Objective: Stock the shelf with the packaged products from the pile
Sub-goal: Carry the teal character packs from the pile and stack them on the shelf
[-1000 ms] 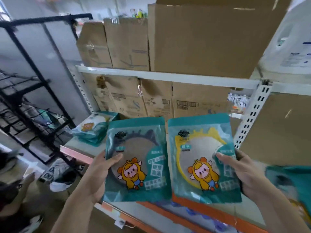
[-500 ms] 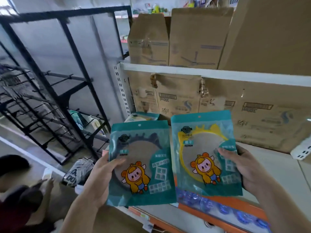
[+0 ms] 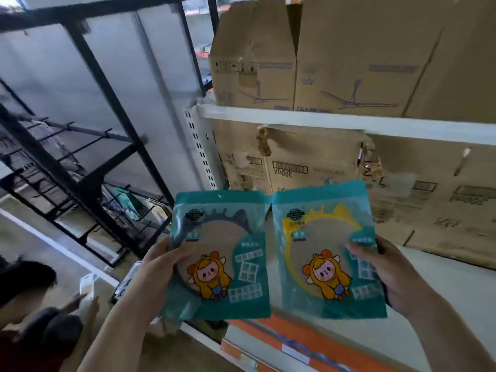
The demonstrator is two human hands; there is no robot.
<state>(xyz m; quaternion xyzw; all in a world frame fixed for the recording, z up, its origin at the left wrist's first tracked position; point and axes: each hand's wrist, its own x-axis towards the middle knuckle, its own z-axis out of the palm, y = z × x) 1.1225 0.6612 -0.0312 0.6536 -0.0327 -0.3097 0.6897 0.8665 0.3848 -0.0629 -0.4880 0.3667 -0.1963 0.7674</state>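
pkts [image 3: 218, 253] in l grip [image 3: 158, 269], r grip [image 3: 394, 277]

Left hand [image 3: 158, 269] pinches the left packet [image 3: 220, 253], right hand [image 3: 394, 275] pinches the right packet [image 3: 327, 251], thumbs in front.

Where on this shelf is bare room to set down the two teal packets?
The white shelf board is bare on the right, between the brown cardboard boxes at the back and the orange front strip. The upper shelf is packed with tall cardboard boxes.
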